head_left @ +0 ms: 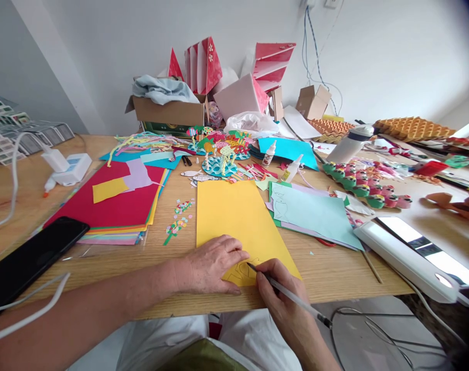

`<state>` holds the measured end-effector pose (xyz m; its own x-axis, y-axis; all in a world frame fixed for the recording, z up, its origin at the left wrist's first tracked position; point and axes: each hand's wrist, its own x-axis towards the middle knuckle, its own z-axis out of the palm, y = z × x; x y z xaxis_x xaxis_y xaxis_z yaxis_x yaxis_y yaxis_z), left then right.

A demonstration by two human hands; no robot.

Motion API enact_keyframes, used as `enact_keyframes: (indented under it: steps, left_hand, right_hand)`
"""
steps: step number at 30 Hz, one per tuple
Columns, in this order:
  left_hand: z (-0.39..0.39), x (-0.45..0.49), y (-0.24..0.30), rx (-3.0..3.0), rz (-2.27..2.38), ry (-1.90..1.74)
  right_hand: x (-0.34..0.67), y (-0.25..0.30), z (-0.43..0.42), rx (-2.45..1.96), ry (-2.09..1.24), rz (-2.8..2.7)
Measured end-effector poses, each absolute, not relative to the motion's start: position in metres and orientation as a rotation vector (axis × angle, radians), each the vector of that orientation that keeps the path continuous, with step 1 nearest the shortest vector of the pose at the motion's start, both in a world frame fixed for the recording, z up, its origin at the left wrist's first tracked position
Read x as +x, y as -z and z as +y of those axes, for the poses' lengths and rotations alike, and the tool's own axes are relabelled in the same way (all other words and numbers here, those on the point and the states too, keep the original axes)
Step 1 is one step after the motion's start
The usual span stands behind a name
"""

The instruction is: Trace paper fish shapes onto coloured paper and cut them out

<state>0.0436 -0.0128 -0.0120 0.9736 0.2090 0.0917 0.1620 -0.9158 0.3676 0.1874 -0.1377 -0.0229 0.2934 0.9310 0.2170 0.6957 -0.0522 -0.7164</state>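
Yellow paper [229, 211] lies on the table [331, 275], probably light, easily creased, best held by its edges; the left hand [211, 264] lies loosely open on it; the right hand [284, 308] pinches a pen [296, 299].

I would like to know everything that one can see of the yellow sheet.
The yellow sheet looks like paper or thin card, oblong, lying flat on the wooden table with its short near edge close to the table's edge. Dark curved outlines mark its near end. The left hand rests on it; the right hand holds a pen, tip at the outlines.
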Motion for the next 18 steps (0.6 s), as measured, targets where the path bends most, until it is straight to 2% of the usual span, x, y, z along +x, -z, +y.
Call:
enact_keyframes:
  steps: [18]
  left_hand:
    - [-0.0134, 0.0431, 0.0063, 2.752, 0.275, -0.16]
  right_hand:
    - [0.1908, 0.0192, -0.1441, -1.75, -0.402, -1.509]
